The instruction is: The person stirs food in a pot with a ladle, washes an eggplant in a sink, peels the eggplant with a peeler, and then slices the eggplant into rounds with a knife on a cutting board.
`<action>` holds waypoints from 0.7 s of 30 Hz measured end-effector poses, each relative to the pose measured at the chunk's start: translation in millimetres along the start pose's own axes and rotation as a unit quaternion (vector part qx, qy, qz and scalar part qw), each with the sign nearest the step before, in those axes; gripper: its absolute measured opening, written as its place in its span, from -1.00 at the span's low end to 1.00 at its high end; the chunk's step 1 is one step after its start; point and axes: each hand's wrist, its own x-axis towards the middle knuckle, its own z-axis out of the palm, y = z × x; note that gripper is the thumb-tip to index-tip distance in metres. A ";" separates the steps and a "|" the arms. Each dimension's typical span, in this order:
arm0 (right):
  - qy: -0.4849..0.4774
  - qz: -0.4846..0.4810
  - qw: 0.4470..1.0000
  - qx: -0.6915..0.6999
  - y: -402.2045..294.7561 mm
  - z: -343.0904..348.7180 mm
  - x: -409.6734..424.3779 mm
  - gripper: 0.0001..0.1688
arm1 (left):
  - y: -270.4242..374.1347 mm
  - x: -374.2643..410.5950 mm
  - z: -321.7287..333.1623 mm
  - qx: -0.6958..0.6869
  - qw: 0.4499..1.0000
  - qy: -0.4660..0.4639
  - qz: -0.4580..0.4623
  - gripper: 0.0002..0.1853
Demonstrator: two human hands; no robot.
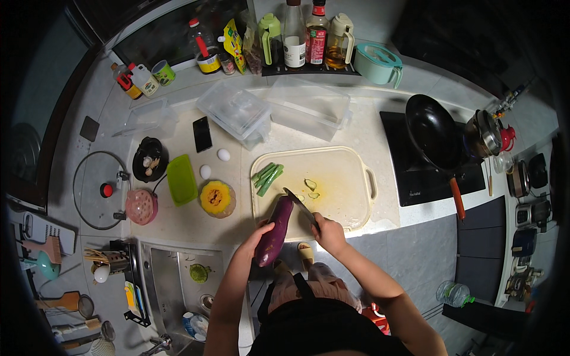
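My left hand (259, 236) holds a purple eggplant (277, 231) by its side, the far end over the near left part of a cream cutting board (370, 209). In my right hand (328, 232) is a kitchen knife (300, 205), its blade slanting up and left with the tip at the eggplant's far end. Cut green pieces (268, 177), seemingly green onion or pepper, lie at the board's left. A few small pale-green slices (311, 183) are scattered near the middle, by a yellowish stain. Part of the blade's edge is hard to make out against the eggplant.
Left of the board are a cut pumpkin (217, 199), two eggs (223, 155), a green tray (182, 180) and a phone (202, 134). Clear plastic bins (307, 107) stand behind. A wok (432, 129) rests on the cooktop at right; a sink (178, 285) is at lower left.
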 end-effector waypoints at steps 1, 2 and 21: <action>-0.010 0.004 1.000 0.000 -4.5 -3.1 -0.9 -0.79 | 2.1 -1.2 -3.8 -0.031 0.999 -0.021 -0.021 -0.57; -0.020 0.007 1.000 0.000 -7.5 -3.7 -0.5 -0.80 | 3.3 -2.0 -6.8 -0.062 0.996 -0.042 -0.041 -0.59; 0.021 0.030 0.998 0.048 1.0 17.9 8.1 -0.74 | 8.7 -18.7 3.2 -0.104 0.989 -0.067 -0.080 -0.55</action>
